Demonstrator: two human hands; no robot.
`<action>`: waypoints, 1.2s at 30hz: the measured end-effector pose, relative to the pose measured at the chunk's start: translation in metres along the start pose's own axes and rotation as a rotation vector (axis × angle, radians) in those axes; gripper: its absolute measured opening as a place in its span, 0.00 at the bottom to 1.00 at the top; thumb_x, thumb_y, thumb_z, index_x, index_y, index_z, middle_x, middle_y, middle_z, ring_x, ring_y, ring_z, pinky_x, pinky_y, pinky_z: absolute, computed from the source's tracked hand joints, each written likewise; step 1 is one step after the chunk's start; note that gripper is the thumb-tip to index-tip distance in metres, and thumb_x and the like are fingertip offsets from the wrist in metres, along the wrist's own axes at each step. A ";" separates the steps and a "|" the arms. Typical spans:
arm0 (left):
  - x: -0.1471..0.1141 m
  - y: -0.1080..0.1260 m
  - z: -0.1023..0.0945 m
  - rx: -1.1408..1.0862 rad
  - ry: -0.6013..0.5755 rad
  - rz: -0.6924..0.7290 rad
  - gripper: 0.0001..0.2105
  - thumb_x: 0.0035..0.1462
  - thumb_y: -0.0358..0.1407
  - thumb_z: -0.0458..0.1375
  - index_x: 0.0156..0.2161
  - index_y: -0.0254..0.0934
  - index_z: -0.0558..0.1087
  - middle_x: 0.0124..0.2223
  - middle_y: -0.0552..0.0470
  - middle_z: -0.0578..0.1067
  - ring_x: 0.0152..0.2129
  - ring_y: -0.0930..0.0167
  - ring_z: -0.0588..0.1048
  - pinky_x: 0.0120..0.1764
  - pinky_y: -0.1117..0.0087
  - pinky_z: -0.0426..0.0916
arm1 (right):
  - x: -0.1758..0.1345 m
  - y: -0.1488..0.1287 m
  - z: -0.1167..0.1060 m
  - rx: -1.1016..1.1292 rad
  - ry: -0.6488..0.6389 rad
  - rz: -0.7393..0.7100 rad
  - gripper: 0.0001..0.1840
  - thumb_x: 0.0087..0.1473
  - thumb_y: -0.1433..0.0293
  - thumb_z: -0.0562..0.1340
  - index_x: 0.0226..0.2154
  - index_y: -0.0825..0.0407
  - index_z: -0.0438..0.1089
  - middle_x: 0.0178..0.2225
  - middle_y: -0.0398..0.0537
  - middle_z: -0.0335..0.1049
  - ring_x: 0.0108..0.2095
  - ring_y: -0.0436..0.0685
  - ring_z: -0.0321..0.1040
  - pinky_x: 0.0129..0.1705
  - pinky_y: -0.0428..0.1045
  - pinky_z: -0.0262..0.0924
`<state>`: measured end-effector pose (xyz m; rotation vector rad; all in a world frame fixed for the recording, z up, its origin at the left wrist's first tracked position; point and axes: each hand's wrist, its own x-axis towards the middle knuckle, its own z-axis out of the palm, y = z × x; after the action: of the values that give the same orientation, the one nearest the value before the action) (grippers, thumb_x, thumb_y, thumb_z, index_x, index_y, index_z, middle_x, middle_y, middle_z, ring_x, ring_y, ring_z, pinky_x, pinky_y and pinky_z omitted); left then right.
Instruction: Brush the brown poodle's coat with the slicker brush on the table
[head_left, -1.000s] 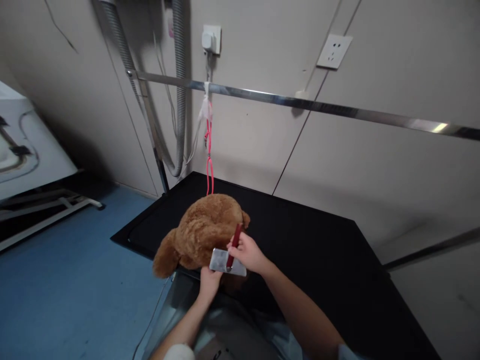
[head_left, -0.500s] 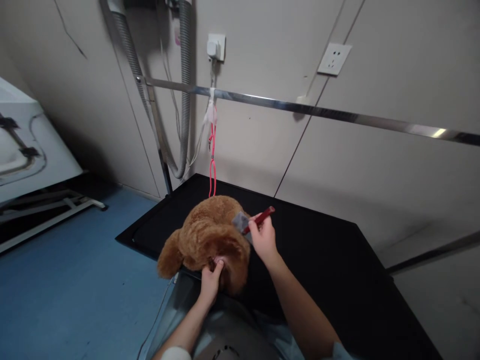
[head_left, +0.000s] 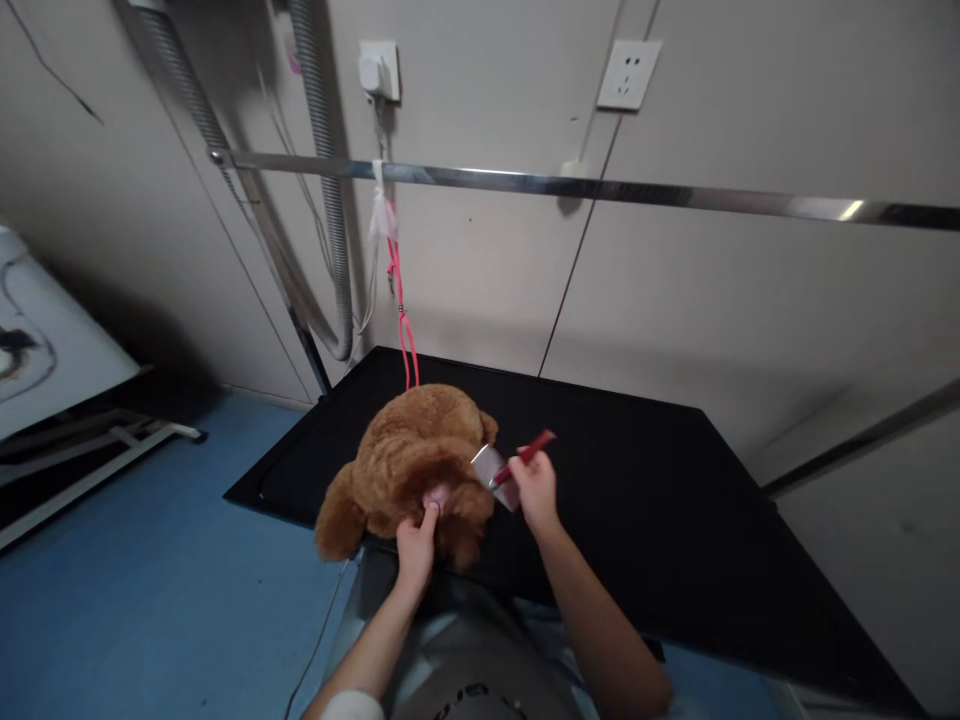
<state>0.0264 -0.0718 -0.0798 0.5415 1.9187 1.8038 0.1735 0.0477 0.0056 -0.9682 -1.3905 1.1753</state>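
Note:
A brown, curly-coated dog (head_left: 416,425) is at the near left part of a black-topped grooming table (head_left: 600,480). My left hand (head_left: 417,545) is closed on the dog's near side, its thumb at a pinkish patch amid the fur. Which part of the body this is, I cannot tell. My right hand (head_left: 536,490) grips a slicker brush (head_left: 496,478) by its dark red handle. The brush's flat, pale head is tilted beside the fur at the dog's right; whether it touches, I cannot tell.
A metal rail (head_left: 510,182) crosses above the table, with a pink loop lead (head_left: 405,330) hanging down behind the dog. Grey ribbed hoses (head_left: 326,150) run down the wall at left. A white tub-like unit (head_left: 60,330) stands at far left above the blue floor (head_left: 150,560).
My right hand has drawn the brush down and off the dog's upper side, and its head has turned. The fur near my left hand has shifted, showing more pink. The view has swung right.

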 end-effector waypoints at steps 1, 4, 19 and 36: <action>0.005 -0.001 -0.005 0.099 0.035 0.090 0.24 0.46 0.51 0.60 0.37 0.27 0.76 0.32 0.40 0.78 0.35 0.56 0.77 0.40 0.57 0.70 | 0.005 0.004 -0.010 0.015 0.106 0.007 0.15 0.48 0.56 0.59 0.34 0.50 0.63 0.24 0.41 0.68 0.24 0.52 0.66 0.27 0.47 0.62; 0.025 0.001 -0.021 0.441 0.010 0.538 0.29 0.41 0.49 0.64 0.44 0.28 0.73 0.44 0.35 0.75 0.45 0.52 0.72 0.47 0.50 0.66 | 0.001 0.018 -0.044 0.053 0.254 0.066 0.17 0.49 0.54 0.60 0.33 0.49 0.64 0.22 0.40 0.66 0.24 0.52 0.65 0.27 0.47 0.61; 0.096 0.104 0.045 1.029 -0.750 0.831 0.07 0.48 0.36 0.57 0.25 0.37 0.74 0.32 0.48 0.72 0.32 0.66 0.72 0.38 0.67 0.64 | -0.087 0.051 0.013 -0.248 -0.452 0.025 0.10 0.52 0.69 0.58 0.31 0.51 0.76 0.33 0.50 0.74 0.36 0.57 0.69 0.41 0.52 0.63; 0.123 0.113 0.021 0.535 -0.941 0.362 0.20 0.53 0.46 0.55 0.18 0.33 0.66 0.16 0.56 0.64 0.15 0.77 0.59 0.21 0.74 0.53 | -0.095 0.045 0.055 0.337 -0.545 0.617 0.20 0.42 0.59 0.65 0.35 0.55 0.64 0.28 0.45 0.69 0.24 0.50 0.66 0.27 0.46 0.57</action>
<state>-0.0653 0.0231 0.0246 1.6484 1.6085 0.8476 0.1314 -0.0432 -0.0574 -0.8903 -1.2583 2.1862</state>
